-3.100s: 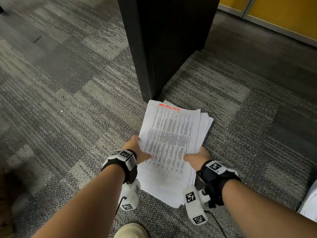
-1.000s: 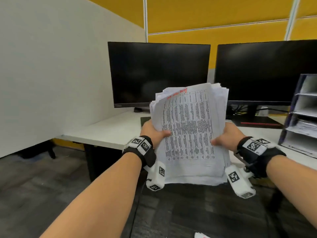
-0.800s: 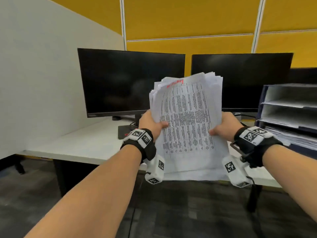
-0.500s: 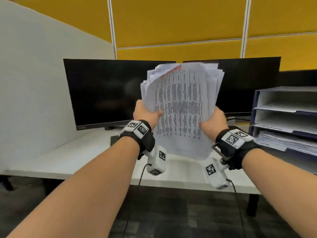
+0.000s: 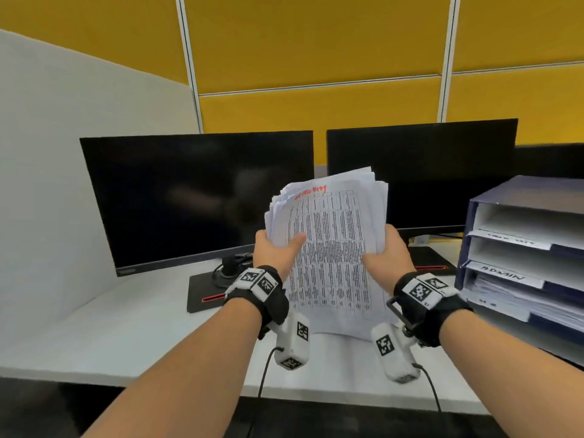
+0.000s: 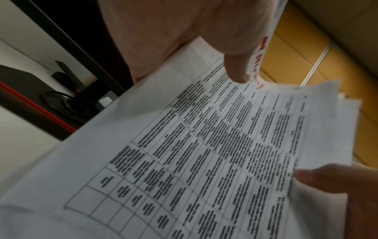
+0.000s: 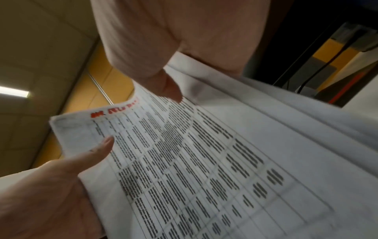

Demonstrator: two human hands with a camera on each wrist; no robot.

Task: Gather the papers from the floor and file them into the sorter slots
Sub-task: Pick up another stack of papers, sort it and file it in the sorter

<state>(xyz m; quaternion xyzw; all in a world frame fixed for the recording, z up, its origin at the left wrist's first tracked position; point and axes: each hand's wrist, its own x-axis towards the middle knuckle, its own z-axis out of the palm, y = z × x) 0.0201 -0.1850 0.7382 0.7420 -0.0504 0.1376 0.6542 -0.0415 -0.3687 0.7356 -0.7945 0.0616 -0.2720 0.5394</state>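
Note:
I hold a thick stack of white papers (image 5: 331, 248) upright over the desk; its top sheet carries a printed table and red handwriting. My left hand (image 5: 278, 251) grips the stack's left edge, thumb on the front sheet. My right hand (image 5: 384, 254) grips the right edge the same way. Both wrist views show the printed sheet (image 6: 214, 153) (image 7: 194, 161) close up with a thumb pressed on it. The dark blue paper sorter (image 5: 531, 248) stands at the right on the desk, with white slots, one labelled ADMIN, and papers in the lower slots.
Two black monitors (image 5: 196, 197) (image 5: 423, 172) stand at the back of the white desk (image 5: 126, 336). A white partition (image 5: 63, 153) closes the left side and yellow wall panels rise behind. Dark floor shows under the desk's front edge.
I have risen from the carpet with the stack and faced the desk. Over the last second the stack dropped lower and the sorter came closer into view at the right.

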